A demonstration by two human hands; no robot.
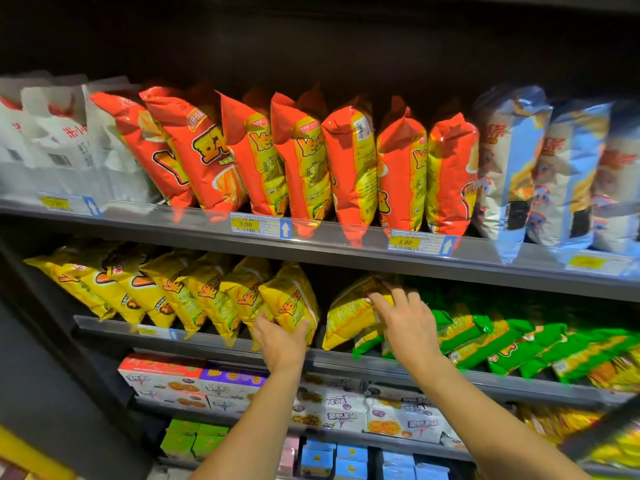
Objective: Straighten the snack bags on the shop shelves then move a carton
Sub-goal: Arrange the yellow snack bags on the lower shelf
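Observation:
On the middle shelf stands a row of yellow snack bags (180, 292), leaning left. My left hand (282, 341) grips the bottom of the rightmost bag of that row (294, 299). After a dark gap, a single yellow bag (349, 311) leans to the right. My right hand (405, 318) lies over this bag's right side, fingers curled onto it. Green snack bags (485, 334) lie slumped to the right of that hand. No carton for moving can be picked out with certainty.
The upper shelf (329, 244) carries white bags (59, 143), orange bags (304, 157) and blue-white bags (540, 168), with price tags (246, 224) on its rail. Below the hands are boxed biscuits (166, 382) and small cartons (190, 439). A dark side panel (41, 358) closes the left.

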